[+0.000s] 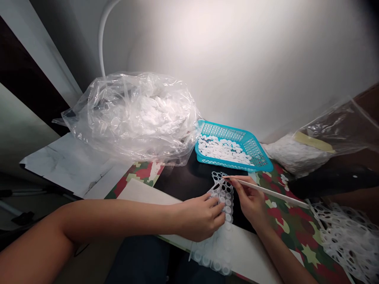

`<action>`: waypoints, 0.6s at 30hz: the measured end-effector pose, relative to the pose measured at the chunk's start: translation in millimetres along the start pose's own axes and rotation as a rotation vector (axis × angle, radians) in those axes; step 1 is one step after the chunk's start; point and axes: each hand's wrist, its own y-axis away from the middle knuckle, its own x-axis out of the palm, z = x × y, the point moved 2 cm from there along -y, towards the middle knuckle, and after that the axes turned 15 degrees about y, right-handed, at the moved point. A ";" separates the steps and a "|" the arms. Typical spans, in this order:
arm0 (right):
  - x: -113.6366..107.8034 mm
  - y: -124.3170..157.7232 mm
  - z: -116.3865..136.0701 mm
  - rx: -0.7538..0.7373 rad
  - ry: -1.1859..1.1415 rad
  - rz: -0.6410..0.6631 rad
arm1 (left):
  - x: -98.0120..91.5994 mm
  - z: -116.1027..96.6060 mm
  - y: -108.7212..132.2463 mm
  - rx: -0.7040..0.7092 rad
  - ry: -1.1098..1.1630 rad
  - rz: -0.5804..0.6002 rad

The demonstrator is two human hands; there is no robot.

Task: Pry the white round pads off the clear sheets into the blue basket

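A translucent plastic sheet of round pieces (227, 207) lies over the table edge. Its far end is a web of holes without discs, while its near end hangs down in front. My left hand (204, 217) is on the sheet, its fingers curled and pressed onto it. Held like a pen in my right hand (251, 201) is a long, thin white stick (272, 190). The stick's dark tip meets the webbed far end of the sheet, just ahead of my left fingers.
Behind the hands, a turquoise basket (227, 163) contains many small white discs (219, 148). A large clear bag of white pieces (142, 114) stands left of it. Another filled bag (299, 154) is at right. Perforated plastic scraps (346, 236) pile up at the lower right.
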 end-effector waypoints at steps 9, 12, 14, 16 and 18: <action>-17.7 -5.7 -8.1 0.020 -0.008 -0.217 | -3.6 -0.6 0.0 -0.007 0.008 0.033; -17.5 -0.6 -6.8 -0.165 0.134 0.042 | -4.1 -0.5 -0.5 -0.008 0.008 0.021; -14.3 5.1 -4.5 -0.317 0.215 0.247 | -4.4 -0.3 -1.0 -0.007 0.009 0.018; -11.9 8.9 -3.6 -0.387 0.246 0.368 | -4.9 0.1 -1.4 -0.007 0.016 0.019; -10.6 9.6 -4.4 -0.370 0.245 0.425 | -5.7 0.4 -1.6 -0.008 0.022 0.013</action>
